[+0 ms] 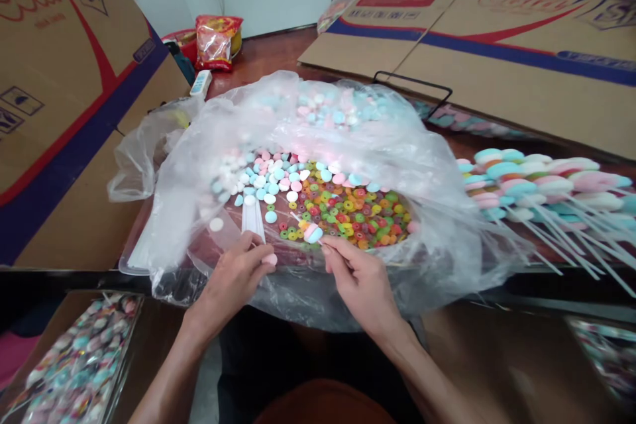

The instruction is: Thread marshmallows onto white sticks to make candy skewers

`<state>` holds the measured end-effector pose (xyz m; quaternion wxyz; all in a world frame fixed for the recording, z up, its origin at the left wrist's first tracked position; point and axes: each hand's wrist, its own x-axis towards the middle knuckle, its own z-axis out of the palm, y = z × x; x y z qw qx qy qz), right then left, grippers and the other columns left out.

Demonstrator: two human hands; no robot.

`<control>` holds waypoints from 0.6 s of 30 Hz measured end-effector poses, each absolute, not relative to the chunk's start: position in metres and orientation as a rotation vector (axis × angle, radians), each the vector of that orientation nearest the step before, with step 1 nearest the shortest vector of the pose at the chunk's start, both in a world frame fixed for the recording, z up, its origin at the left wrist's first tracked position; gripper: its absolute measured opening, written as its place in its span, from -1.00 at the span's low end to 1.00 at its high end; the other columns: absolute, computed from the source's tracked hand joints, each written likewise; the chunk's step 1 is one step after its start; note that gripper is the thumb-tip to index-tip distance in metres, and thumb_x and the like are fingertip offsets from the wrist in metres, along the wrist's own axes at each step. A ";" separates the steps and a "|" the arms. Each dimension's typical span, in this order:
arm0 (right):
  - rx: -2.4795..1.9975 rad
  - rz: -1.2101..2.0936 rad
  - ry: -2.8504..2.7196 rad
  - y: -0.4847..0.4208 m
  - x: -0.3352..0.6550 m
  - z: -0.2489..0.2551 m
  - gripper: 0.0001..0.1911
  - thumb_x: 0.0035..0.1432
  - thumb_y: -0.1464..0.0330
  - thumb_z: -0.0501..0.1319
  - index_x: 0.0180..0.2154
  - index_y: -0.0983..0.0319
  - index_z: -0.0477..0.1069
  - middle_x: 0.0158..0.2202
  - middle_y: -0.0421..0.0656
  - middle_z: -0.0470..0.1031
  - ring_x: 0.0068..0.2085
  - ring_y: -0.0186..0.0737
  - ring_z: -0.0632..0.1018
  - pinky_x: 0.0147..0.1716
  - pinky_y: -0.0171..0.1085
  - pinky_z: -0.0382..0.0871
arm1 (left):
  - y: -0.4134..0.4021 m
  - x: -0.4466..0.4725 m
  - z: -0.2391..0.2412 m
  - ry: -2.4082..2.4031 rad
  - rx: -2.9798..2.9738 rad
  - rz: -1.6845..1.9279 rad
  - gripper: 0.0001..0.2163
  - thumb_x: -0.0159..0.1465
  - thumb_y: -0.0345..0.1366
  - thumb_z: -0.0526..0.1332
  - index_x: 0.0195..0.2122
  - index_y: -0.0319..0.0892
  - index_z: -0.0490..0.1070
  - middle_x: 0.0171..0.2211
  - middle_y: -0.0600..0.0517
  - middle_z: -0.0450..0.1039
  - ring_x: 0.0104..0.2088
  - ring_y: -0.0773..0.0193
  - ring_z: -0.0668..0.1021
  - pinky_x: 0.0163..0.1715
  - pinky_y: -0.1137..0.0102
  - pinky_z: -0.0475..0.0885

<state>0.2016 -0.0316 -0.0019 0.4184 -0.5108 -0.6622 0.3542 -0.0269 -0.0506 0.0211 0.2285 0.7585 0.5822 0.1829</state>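
My left hand is closed in a pinch on a small pink candy at the near edge of a tray lined with clear plastic. My right hand pinches a thin white stick that carries a pink and blue candy piece at its tip. Just beyond the hands lie several pastel candies, colourful ring candies and a bundle of white sticks.
Finished candy skewers lie in a row at the right. Cardboard boxes stand at the left and back right. A packed tray of candies sits at lower left. A red snack bag lies at the back.
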 end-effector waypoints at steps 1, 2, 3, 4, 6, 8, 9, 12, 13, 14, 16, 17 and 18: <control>-1.279 0.889 -1.665 -0.031 0.201 -0.002 -0.72 0.34 0.34 0.10 -0.13 0.29 0.56 -0.53 -0.24 0.42 -0.51 -0.34 0.45 -0.43 -0.37 0.32 | -0.051 -0.026 0.023 1.584 2.099 0.497 -0.84 0.39 -0.31 0.10 -0.17 -0.13 0.48 -0.21 0.00 0.40 -0.25 0.29 0.50 -0.22 0.37 0.40; -1.277 0.890 -1.669 -0.031 0.201 -0.002 -0.72 0.34 0.34 0.10 -0.14 0.30 0.56 -0.53 -0.23 0.43 -0.51 -0.33 0.45 -0.43 -0.36 0.32 | -0.049 -0.026 0.025 1.571 2.090 0.509 -0.85 0.40 -0.31 0.09 -0.18 -0.13 0.46 -0.23 0.01 0.39 -0.27 0.29 0.49 -0.23 0.38 0.40; -1.276 0.888 -1.674 -0.030 0.201 -0.003 -0.72 0.34 0.34 0.10 -0.14 0.30 0.56 -0.53 -0.22 0.43 -0.51 -0.33 0.45 -0.42 -0.36 0.32 | -0.046 -0.026 0.027 1.569 2.070 0.543 -0.85 0.40 -0.31 0.08 -0.20 -0.14 0.44 -0.24 0.02 0.39 -0.29 0.31 0.49 -0.25 0.39 0.41; -1.278 0.878 -1.678 -0.030 0.200 -0.003 -0.72 0.33 0.34 0.10 -0.14 0.30 0.56 -0.52 -0.22 0.44 -0.50 -0.32 0.46 -0.42 -0.36 0.33 | -0.042 -0.025 0.028 1.573 2.051 0.595 -0.86 0.41 -0.30 0.08 -0.22 -0.14 0.42 -0.25 0.02 0.40 -0.30 0.31 0.48 -0.27 0.40 0.41; -1.285 0.837 -1.684 -0.032 0.199 -0.002 -0.72 0.32 0.36 0.10 -0.16 0.31 0.56 -0.52 -0.20 0.45 -0.50 -0.30 0.47 -0.40 -0.35 0.34 | -0.031 -0.023 0.028 1.599 2.054 0.720 -0.85 0.41 -0.28 0.07 -0.23 -0.14 0.40 -0.24 0.00 0.42 -0.27 0.28 0.50 -0.27 0.39 0.42; -1.285 0.783 -1.694 -0.034 0.197 0.000 -0.72 0.31 0.38 0.08 -0.18 0.31 0.56 -0.52 -0.19 0.47 -0.49 -0.28 0.48 -0.39 -0.35 0.35 | -0.021 -0.021 0.023 1.627 2.141 0.808 -0.83 0.40 -0.26 0.06 -0.21 -0.14 0.43 -0.18 -0.04 0.45 -0.18 0.22 0.51 -0.18 0.33 0.44; -1.276 0.767 -1.704 -0.035 0.196 0.001 -0.72 0.31 0.39 0.07 -0.19 0.30 0.56 -0.52 -0.18 0.48 -0.49 -0.28 0.49 -0.38 -0.35 0.36 | -0.015 -0.020 0.019 1.639 2.212 0.823 -0.81 0.40 -0.26 0.05 -0.21 -0.13 0.45 -0.18 -0.05 0.46 -0.15 0.18 0.52 -0.12 0.29 0.43; -1.291 0.781 -1.731 -0.035 0.195 0.004 -0.69 0.33 0.39 0.03 -0.22 0.27 0.56 -0.45 -0.14 0.55 -0.44 -0.26 0.53 -0.38 -0.34 0.35 | 0.001 -0.022 -0.003 1.688 2.380 0.811 -0.74 0.38 -0.18 0.05 -0.20 -0.08 0.53 -0.16 -0.08 0.50 -0.15 0.10 0.53 -0.06 0.22 0.41; -1.305 0.788 -1.732 -0.034 0.195 0.004 -0.69 0.33 0.39 0.03 -0.23 0.25 0.56 -0.43 -0.13 0.56 -0.42 -0.25 0.53 -0.38 -0.34 0.34 | 0.006 -0.024 -0.011 1.703 2.416 0.815 -0.73 0.36 -0.15 0.06 -0.19 -0.07 0.55 -0.16 -0.09 0.51 -0.15 0.08 0.54 -0.05 0.20 0.41; -1.314 0.794 -1.729 -0.033 0.195 0.003 -0.69 0.33 0.38 0.03 -0.25 0.24 0.56 -0.41 -0.13 0.57 -0.40 -0.24 0.54 -0.37 -0.34 0.34 | 0.011 -0.026 -0.018 1.741 2.420 0.812 -0.72 0.35 -0.12 0.07 -0.20 -0.07 0.56 -0.16 -0.10 0.52 -0.14 0.05 0.54 -0.04 0.19 0.41; -1.312 0.799 -1.717 -0.033 0.195 0.001 -0.70 0.33 0.36 0.04 -0.25 0.21 0.55 -0.38 -0.13 0.58 -0.37 -0.22 0.55 -0.34 -0.32 0.34 | 0.018 -0.030 -0.023 1.729 2.381 0.846 -0.70 0.31 -0.06 0.10 -0.27 -0.06 0.58 -0.21 -0.10 0.55 -0.18 0.03 0.56 -0.08 0.20 0.44; -1.304 0.796 -1.706 -0.034 0.196 -0.002 -0.70 0.33 0.35 0.04 -0.24 0.20 0.55 -0.37 -0.12 0.58 -0.36 -0.21 0.56 -0.33 -0.32 0.34 | 0.020 -0.031 -0.021 1.719 2.321 0.874 -0.70 0.29 -0.03 0.12 -0.30 -0.06 0.57 -0.22 -0.08 0.56 -0.20 0.04 0.57 -0.12 0.24 0.46; -1.296 0.789 -1.689 -0.034 0.196 -0.005 -0.71 0.33 0.33 0.05 -0.22 0.18 0.55 -0.37 -0.13 0.58 -0.36 -0.21 0.55 -0.33 -0.31 0.34 | 0.021 -0.031 -0.018 1.706 2.228 0.908 -0.70 0.27 0.00 0.15 -0.32 -0.05 0.57 -0.24 -0.06 0.57 -0.22 0.06 0.58 -0.18 0.29 0.48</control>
